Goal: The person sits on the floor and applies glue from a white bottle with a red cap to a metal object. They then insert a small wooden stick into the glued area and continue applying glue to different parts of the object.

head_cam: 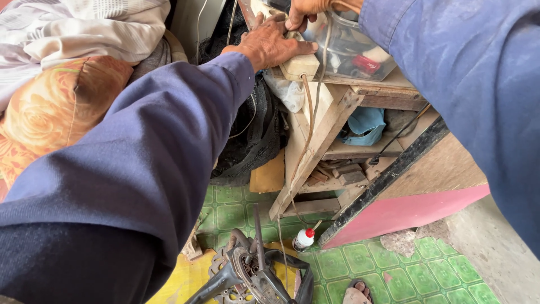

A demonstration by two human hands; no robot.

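Wooden shelving [315,141] supports a beige power strip [298,65]. Left hand [270,42] presses flat, steadying it; right hand [304,11] pinches its cord [323,62].

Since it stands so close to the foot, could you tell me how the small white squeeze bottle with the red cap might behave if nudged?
The small white squeeze bottle with the red cap looks like light plastic, so it would probably tip easily. Being round, it may roll across the green tiled floor.

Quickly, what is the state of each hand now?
Left hand: open, pressing flat on the beige power strip.
Right hand: fingers curled on something at the strip's top; what it holds cannot be told.
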